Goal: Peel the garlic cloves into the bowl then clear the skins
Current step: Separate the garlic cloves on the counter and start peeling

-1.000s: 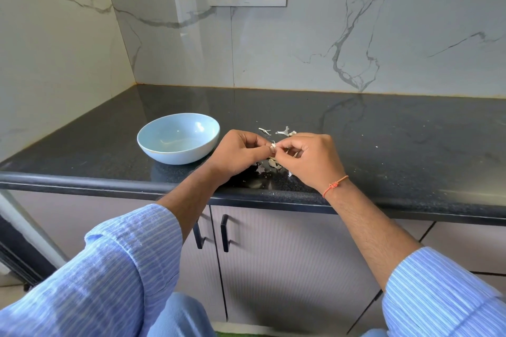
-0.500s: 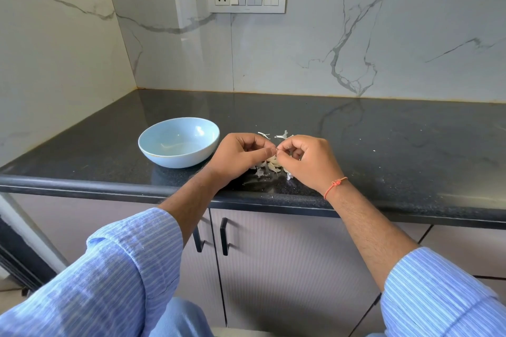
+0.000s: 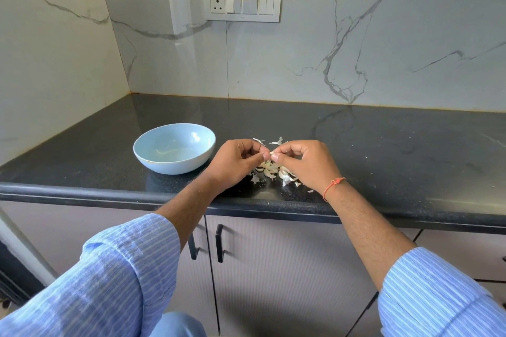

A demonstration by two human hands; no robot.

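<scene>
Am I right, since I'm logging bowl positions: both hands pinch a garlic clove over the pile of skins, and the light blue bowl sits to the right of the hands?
Not quite. In the head view the left hand and right hand do pinch a garlic clove over the pile of skins, but the light blue bowl sits to the left of the hands, not the right.
</scene>
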